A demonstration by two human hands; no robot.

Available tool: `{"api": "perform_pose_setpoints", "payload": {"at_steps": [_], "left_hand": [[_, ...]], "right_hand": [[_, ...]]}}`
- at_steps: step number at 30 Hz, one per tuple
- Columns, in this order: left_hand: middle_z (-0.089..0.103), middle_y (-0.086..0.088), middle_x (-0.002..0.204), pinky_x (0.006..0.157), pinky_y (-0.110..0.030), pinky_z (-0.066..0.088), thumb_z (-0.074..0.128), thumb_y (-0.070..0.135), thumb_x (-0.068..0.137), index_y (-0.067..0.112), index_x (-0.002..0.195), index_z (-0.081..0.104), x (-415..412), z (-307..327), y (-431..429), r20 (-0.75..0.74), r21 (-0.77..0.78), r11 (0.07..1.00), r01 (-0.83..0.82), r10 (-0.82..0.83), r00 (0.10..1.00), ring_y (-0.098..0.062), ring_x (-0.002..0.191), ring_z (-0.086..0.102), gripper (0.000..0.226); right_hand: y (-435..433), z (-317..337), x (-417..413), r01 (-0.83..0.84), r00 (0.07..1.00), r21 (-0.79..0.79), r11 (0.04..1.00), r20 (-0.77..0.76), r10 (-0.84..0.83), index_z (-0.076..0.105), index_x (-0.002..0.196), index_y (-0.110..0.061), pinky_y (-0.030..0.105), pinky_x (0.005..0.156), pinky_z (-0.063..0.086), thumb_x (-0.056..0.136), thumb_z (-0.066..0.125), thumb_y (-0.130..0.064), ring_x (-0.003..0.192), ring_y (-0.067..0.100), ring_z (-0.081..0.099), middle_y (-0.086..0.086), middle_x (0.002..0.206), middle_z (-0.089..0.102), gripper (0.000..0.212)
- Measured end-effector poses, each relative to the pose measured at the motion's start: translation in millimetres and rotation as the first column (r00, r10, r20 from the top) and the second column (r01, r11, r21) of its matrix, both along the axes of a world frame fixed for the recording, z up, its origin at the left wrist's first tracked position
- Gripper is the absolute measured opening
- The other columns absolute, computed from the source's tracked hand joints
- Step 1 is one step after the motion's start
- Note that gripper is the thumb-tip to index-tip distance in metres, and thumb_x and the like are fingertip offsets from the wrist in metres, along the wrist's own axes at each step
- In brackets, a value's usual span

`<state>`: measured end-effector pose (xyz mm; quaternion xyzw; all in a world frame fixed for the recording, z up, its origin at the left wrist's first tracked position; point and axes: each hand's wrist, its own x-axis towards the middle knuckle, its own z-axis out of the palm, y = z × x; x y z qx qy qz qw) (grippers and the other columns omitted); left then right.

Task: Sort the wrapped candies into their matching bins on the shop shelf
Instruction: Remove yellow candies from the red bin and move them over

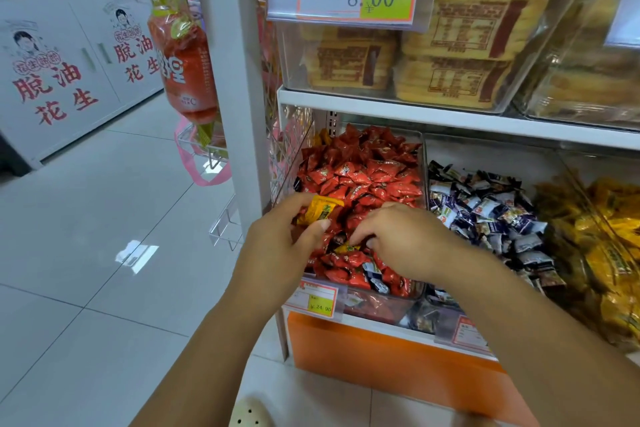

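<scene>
My left hand (284,243) pinches a yellow candy (320,210) over the red bin (375,305), my right hand (398,239) curls round a second yellow candy (346,248) among the red candies (363,170), and I think one could slip before reaching the yellow bin (585,198), well apart on the right.

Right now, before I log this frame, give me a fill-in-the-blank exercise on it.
The left hand holds a ____ wrapped candy.
The right hand reaches into the bin of ____ candies.
The pile of yellow candies lies farthest to the ____.
Missing words: yellow, red, right.
</scene>
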<state>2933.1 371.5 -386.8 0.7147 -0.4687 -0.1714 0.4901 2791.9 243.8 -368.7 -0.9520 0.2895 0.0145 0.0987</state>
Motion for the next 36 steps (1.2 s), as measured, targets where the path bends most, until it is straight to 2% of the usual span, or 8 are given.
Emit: {"api": "perform_pose_setpoints", "payload": {"at_steps": [4, 9, 17, 22, 26, 30, 33, 36], "left_hand": [[0.068, 0.006, 0.079, 0.064, -0.038, 0.059, 0.059, 0.022, 0.093, 0.030, 0.099, 0.054, 1, -2, 6, -0.064, 0.001, 1.000, 0.000, 0.000, 0.998, -0.002, 0.068, 0.068, 0.012], [0.066, 0.016, 0.088, 0.067, -0.038, 0.059, 0.057, 0.025, 0.094, 0.036, 0.100, 0.052, -1, -3, 6, -0.033, -0.010, 1.000, 0.021, -0.022, 0.999, -0.004, 0.069, 0.068, 0.014], [0.068, 0.003, 0.083, 0.068, -0.044, 0.058, 0.056, 0.025, 0.093, 0.031, 0.094, 0.049, -4, 7, 2, -0.106, 0.010, 1.000, -0.012, 0.013, 0.994, -0.009, 0.073, 0.068, 0.010], [0.056, -0.002, 0.065, 0.060, -0.045, 0.052, 0.051, 0.015, 0.091, 0.026, 0.092, 0.047, -7, 11, -3, -0.178, 0.050, 0.999, -0.007, 0.015, 0.984, -0.011, 0.053, 0.053, 0.011], [0.056, 0.012, 0.067, 0.066, -0.032, 0.048, 0.064, 0.034, 0.087, 0.035, 0.098, 0.054, -11, 12, -10, -0.177, 0.088, 0.995, 0.056, -0.040, 0.983, -0.008, 0.059, 0.053, 0.014], [0.067, 0.008, 0.085, 0.068, -0.020, 0.048, 0.073, 0.045, 0.077, 0.039, 0.106, 0.061, -17, 11, -16, -0.035, 0.107, 0.988, 0.114, -0.111, 0.993, -0.003, 0.075, 0.059, 0.031], [0.065, 0.004, 0.074, 0.057, -0.017, 0.041, 0.072, 0.036, 0.082, 0.029, 0.092, 0.069, -17, 9, -19, 0.020, 0.071, 0.993, 0.097, -0.098, 0.995, -0.004, 0.064, 0.056, 0.012], [0.060, 0.007, 0.086, 0.061, -0.006, 0.036, 0.070, 0.040, 0.083, 0.028, 0.097, 0.069, -10, 6, -18, 0.047, 0.076, 0.997, 0.024, -0.028, 0.999, 0.000, 0.072, 0.054, 0.019]], "right_hand": [[8, -3, 10, -0.061, 0.994, -0.204, 0.977, -0.100, 0.041, 0.055, 0.126, -0.045, 0.031, 0.078, 0.041, 0.092, 0.052, -0.012, 0.107, 0.017, 0.040, -0.007, 0.110, 0.049, 0.047], [14, -6, 14, -0.024, 0.994, -0.323, 0.946, -0.105, -0.010, 0.060, 0.119, -0.027, 0.034, 0.071, 0.035, 0.089, 0.053, -0.014, 0.108, 0.025, 0.046, 0.002, 0.114, 0.046, 0.033], [-3, 10, 0, 0.058, 0.971, 0.096, 0.994, 0.227, -0.078, 0.065, 0.113, -0.020, 0.028, 0.088, 0.042, 0.087, 0.067, -0.030, 0.105, 0.016, 0.050, -0.008, 0.107, 0.055, 0.028], [-6, 23, -11, 0.145, 0.935, 0.282, 0.949, 0.276, -0.224, 0.045, 0.134, -0.029, 0.009, 0.056, 0.037, 0.090, 0.064, -0.031, 0.070, 0.002, 0.056, -0.003, 0.102, 0.060, 0.048], [-7, 21, -10, 0.155, 0.878, 0.365, 0.918, 0.376, -0.297, 0.043, 0.128, -0.039, 0.025, 0.078, 0.048, 0.088, 0.067, -0.033, 0.094, 0.009, 0.061, 0.008, 0.127, 0.055, 0.047], [2, 24, -4, 0.023, 0.851, 0.576, 0.817, 0.418, -0.318, 0.054, 0.117, -0.025, 0.023, 0.062, 0.055, 0.087, 0.069, -0.019, 0.065, 0.007, 0.066, 0.005, 0.091, 0.071, 0.034], [5, 26, -4, -0.011, 0.860, 0.556, 0.831, 0.428, -0.276, 0.059, 0.121, -0.024, 0.026, 0.067, 0.056, 0.088, 0.067, -0.020, 0.071, 0.009, 0.066, -0.002, 0.085, 0.072, 0.035], [-4, 33, -12, 0.066, 0.928, 0.273, 0.960, 0.337, -0.160, 0.054, 0.125, -0.043, 0.014, 0.077, 0.040, 0.085, 0.070, -0.031, 0.093, -0.003, 0.050, -0.024, 0.101, 0.057, 0.045]]}}
